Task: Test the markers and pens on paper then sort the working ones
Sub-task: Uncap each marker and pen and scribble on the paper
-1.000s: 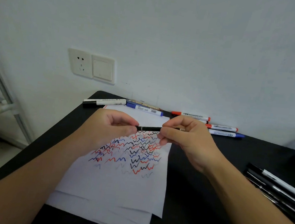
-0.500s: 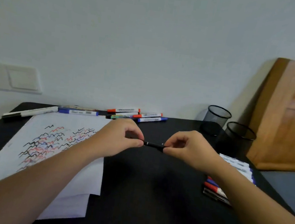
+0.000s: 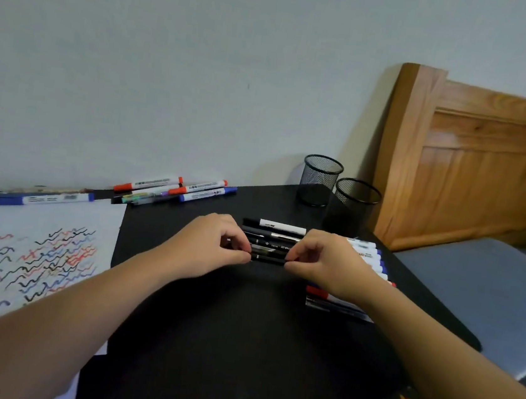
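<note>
My left hand (image 3: 213, 246) and my right hand (image 3: 323, 262) pinch the two ends of a thin black pen (image 3: 268, 259), held level just above the black table (image 3: 240, 328). Directly behind the pen lies a row of several black pens (image 3: 272, 233), side by side. A second row of blue and red markers (image 3: 369, 260) lies to the right, partly hidden by my right hand. The white paper (image 3: 35, 255) covered in black, red and blue squiggles lies at the left. More markers (image 3: 190, 189) lie along the wall, beyond the paper.
Two black mesh pen cups (image 3: 321, 179) (image 3: 354, 203) stand at the back right of the table. A wooden headboard (image 3: 472, 164) and a grey seat (image 3: 489, 300) lie beyond the table's right edge. A white wall is behind.
Both hands carried the black pen from above the paper rightward and down to the row of black pens. My view turned right with them.
</note>
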